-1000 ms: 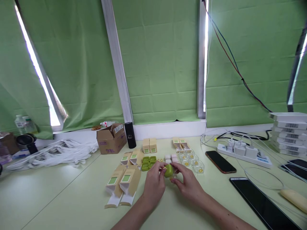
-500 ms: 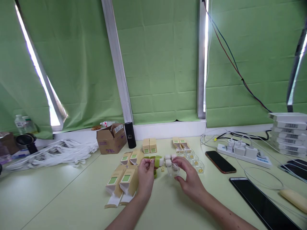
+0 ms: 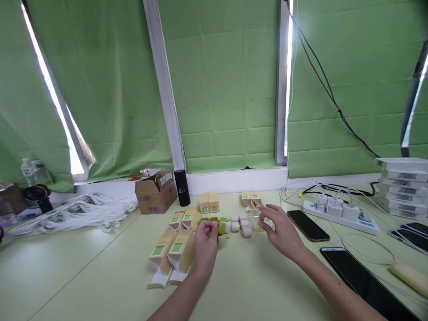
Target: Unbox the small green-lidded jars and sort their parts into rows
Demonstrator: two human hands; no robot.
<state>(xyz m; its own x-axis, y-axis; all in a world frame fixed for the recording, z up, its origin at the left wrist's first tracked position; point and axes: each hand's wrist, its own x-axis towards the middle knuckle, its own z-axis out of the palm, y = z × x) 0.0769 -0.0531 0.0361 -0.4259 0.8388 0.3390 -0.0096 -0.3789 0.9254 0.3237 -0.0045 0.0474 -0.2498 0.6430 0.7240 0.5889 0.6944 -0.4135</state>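
Observation:
My left hand (image 3: 205,245) is closed in a pinch, thumb against forefinger; what lies between them is too small to make out. Right beside its fingertips sits a green piece with a whitish end (image 3: 222,226), with more green pieces partly hidden behind the hand. A tiny yellowish bit (image 3: 227,236) lies below it. My right hand (image 3: 282,229) has its fingers curled at a clear container (image 3: 257,219), among other clear containers that it partly covers. Between the hands stand several small white and pinkish pieces (image 3: 245,231).
Cream boxes with green labels (image 3: 180,249) stand left of my left hand, some with flaps open. Farther back are more small boxes (image 3: 209,203), a brown carton (image 3: 155,194) and a black cylinder (image 3: 181,188). A phone (image 3: 308,225), a tablet (image 3: 364,281) and a power strip (image 3: 341,217) lie right.
My right hand has moved right and slightly back with the clear container, to the other clear ones. The white and pinkish pieces now show more fully. My left hand stays almost in place.

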